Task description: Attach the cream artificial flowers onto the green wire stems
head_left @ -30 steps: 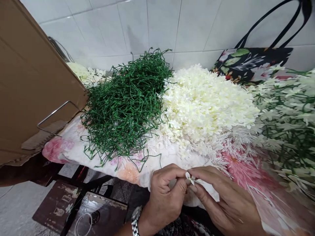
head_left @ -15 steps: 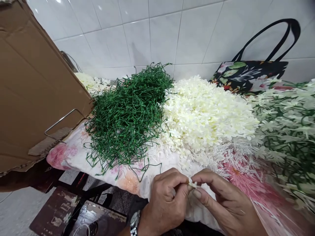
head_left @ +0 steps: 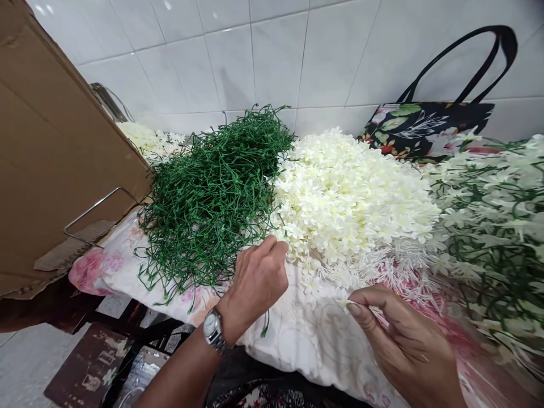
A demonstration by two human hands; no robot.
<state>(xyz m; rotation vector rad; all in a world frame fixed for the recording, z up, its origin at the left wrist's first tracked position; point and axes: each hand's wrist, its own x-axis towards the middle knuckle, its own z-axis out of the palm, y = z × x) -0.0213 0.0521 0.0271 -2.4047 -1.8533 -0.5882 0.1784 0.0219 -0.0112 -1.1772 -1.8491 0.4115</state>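
Our right hand (head_left: 402, 334) pinched a small white flower (head_left: 343, 302) between thumb and forefinger, at the hand's ten o'clock; our left hand (head_left: 263, 271) curled, green stems (head_left: 216, 190) at its eleven o'clock, white blossoms (head_left: 348, 198) at two; we could not tell its grip. We judged a light pinch best, sparing the petals.

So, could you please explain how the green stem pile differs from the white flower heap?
The green stem pile is dark green; the white flower heap is creamy white. The stem pile is a wiry tangle, the flower heap a mass of petals. Both comprise many loose pieces.
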